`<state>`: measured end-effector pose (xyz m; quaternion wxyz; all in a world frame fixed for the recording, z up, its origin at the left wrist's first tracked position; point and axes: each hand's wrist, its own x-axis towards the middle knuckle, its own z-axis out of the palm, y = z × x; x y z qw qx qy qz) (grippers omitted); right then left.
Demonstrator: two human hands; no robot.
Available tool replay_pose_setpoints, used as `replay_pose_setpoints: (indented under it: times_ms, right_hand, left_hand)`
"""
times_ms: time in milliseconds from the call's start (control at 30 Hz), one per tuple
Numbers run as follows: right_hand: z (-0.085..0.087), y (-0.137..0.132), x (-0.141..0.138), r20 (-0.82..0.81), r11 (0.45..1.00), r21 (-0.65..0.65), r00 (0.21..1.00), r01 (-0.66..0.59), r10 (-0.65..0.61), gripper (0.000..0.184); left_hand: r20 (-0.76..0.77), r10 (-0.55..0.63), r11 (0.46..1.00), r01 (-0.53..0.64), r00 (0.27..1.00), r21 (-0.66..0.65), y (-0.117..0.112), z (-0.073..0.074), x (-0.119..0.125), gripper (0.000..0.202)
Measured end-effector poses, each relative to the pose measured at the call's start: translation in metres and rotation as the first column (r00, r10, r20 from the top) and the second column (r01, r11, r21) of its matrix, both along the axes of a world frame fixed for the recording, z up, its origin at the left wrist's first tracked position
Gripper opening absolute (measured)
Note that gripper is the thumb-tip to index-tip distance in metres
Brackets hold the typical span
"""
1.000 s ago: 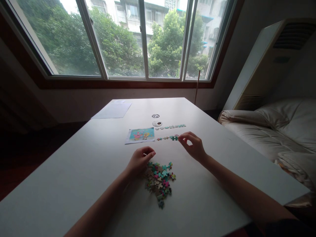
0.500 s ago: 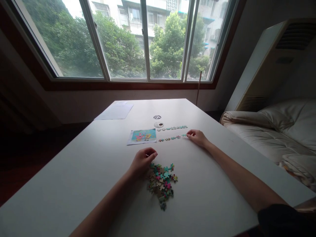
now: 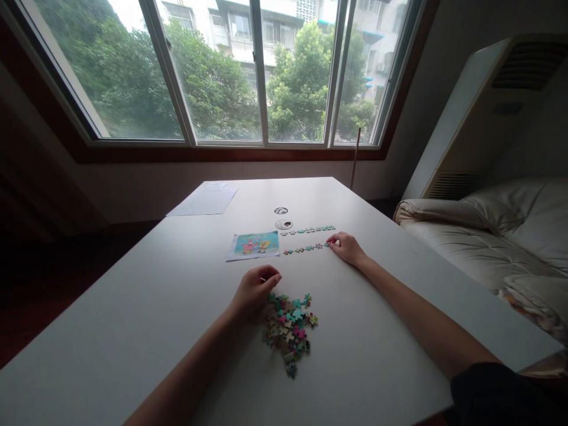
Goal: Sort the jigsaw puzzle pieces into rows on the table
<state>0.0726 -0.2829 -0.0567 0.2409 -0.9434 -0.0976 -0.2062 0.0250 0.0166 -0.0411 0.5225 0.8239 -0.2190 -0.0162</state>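
My right hand (image 3: 348, 248) pinches a small teal puzzle piece (image 3: 327, 244) at the right end of the nearer row of puzzle pieces (image 3: 309, 248). Beyond it runs a second row of pieces (image 3: 313, 229), mostly pale and teal. My left hand (image 3: 258, 285) rests with curled fingers at the upper left of a heap of loose puzzle pieces (image 3: 288, 325); what its fingers hold, if anything, is hidden. Left of the rows lies a picture sheet (image 3: 254, 245) with pink and yellow cartoon figures on blue.
Two round objects (image 3: 284, 224) lie on the white table (image 3: 368, 355) behind the rows. Sheets of paper (image 3: 204, 200) are at its far left corner. To the right stand a pale sofa (image 3: 483, 236) and a tall air-conditioner cabinet (image 3: 457, 118). A window spans the far wall.
My right hand has moved slightly left, bringing the teal puzzle piece up close to the end of the nearer row. My left hand has stayed beside the heap.
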Motion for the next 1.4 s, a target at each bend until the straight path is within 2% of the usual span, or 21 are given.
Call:
replay_pose_setpoints:
  times_ms: [467, 600, 667, 700, 833, 1000, 1200, 1400]
  right_hand:
    - [-0.002, 0.000, 0.000, 0.048, 1.000, 0.015, 0.999, 0.008, -0.009, 0.014]
    - [0.005, 0.002, -0.013, 0.088, 1.000, 0.017, 0.996, 0.003, -0.005, 0.015]
    - [0.011, 0.007, -0.024, 0.107, 0.999, 0.005, 0.994, -0.039, 0.038, 0.015]
    - [0.015, 0.011, -0.030, 0.113, 0.997, -0.004, 0.991, -0.075, 0.075, 0.014]
    - [0.028, 0.039, -0.052, 0.092, 0.967, -0.042, 0.962, -0.253, 0.256, 0.013]
    - [0.033, 0.074, -0.073, 0.075, 0.907, -0.121, 0.908, -0.403, 0.413, 0.011]
    - [0.030, 0.081, -0.078, 0.061, 0.892, -0.171, 0.899, -0.418, 0.433, 0.010]
    - [0.026, 0.080, -0.077, 0.046, 0.894, -0.177, 0.904, -0.412, 0.426, 0.012]
  left_hand:
    - [-0.003, -0.005, 0.999, 0.005, 1.000, 0.040, 0.000, 0.003, 0.001, 0.022]
    - [0.000, -0.055, 0.994, 0.054, 0.999, 0.096, 0.012, 0.013, 0.006, 0.023]
    - [0.001, -0.096, 0.985, 0.095, 0.995, 0.142, 0.021, 0.021, 0.008, 0.020]
    - [0.010, -0.119, 0.978, 0.115, 0.993, 0.173, 0.025, 0.025, 0.009, 0.018]
    - [0.078, -0.276, 0.892, 0.225, 0.958, 0.393, 0.035, 0.033, 0.006, 0.019]
    - [0.121, -0.346, 0.845, 0.253, 0.931, 0.471, 0.031, 0.028, 0.002, 0.017]
    - [0.240, -0.383, 0.835, 0.223, 0.892, 0.503, 0.030, 0.026, 0.003, 0.014]
    - [0.249, -0.396, 0.784, 0.184, 0.884, 0.593, 0.027, 0.029, 0.000, 0.014]
